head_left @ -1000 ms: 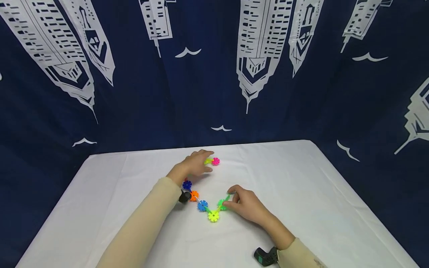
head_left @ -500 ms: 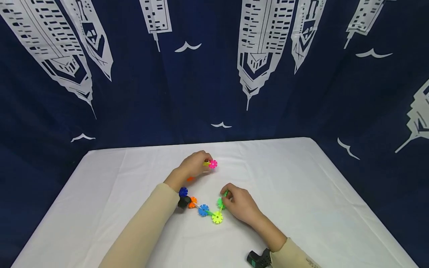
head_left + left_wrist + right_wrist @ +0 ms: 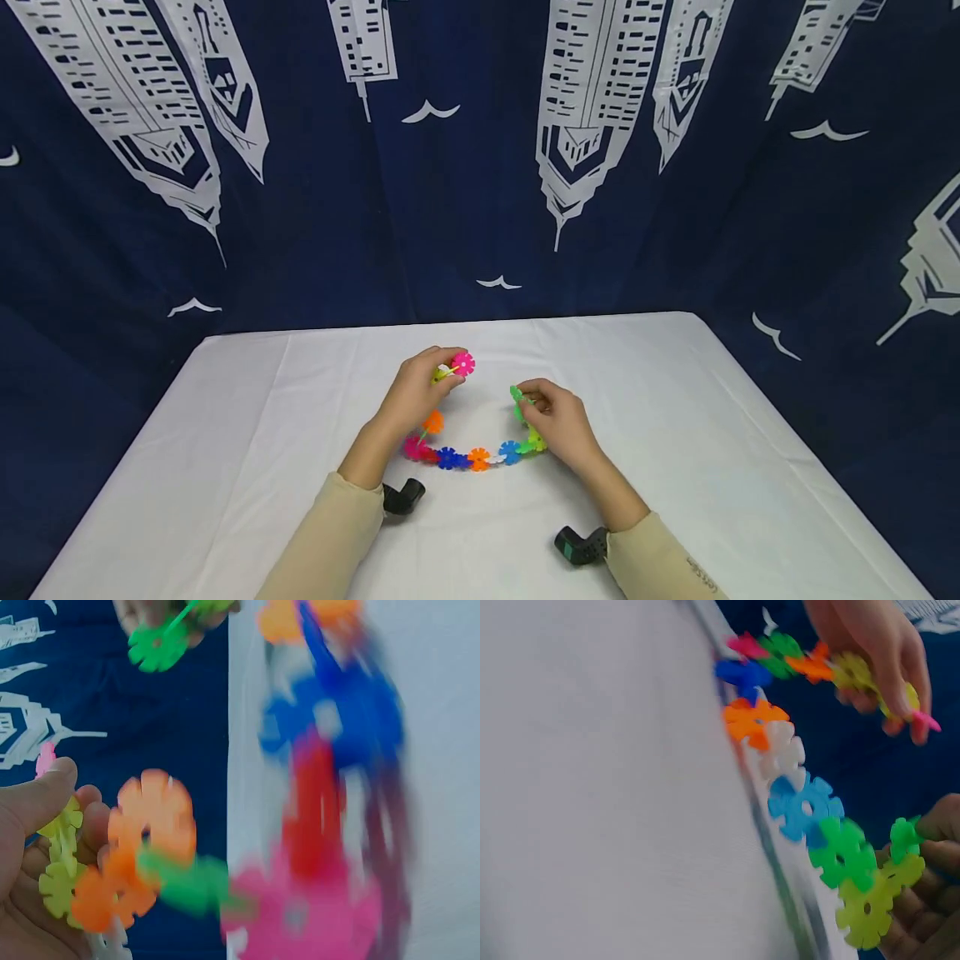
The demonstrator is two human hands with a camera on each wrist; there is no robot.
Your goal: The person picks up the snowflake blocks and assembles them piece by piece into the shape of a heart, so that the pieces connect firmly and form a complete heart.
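A chain of slotted plastic flower discs (image 3: 478,459) in several colours curves in a U between both hands. At one end my left hand (image 3: 408,390) pinches the yellow discs, with a pink disc (image 3: 464,364) sticking out past the fingertips. The other end is pinched by my right hand (image 3: 564,421), a green disc (image 3: 516,394) showing at its thumb and fingers. In the right wrist view a light blue disc (image 3: 807,808) and a white disc (image 3: 783,754) link the two sides. Large and blurred in the left wrist view are a pink disc (image 3: 315,922) and a blue disc (image 3: 367,712).
A white cloth covers the table (image 3: 675,400). Behind it hangs a dark blue curtain (image 3: 465,200) printed with white buildings and birds. Black wrist cameras stick out by the left sleeve (image 3: 322,533) and the right sleeve (image 3: 660,554).
My left hand has gone from reaching over the yellow and pink end to pinching it, and has drawn it nearer. My right hand has moved up and right with the green end; the chain has spread wider.
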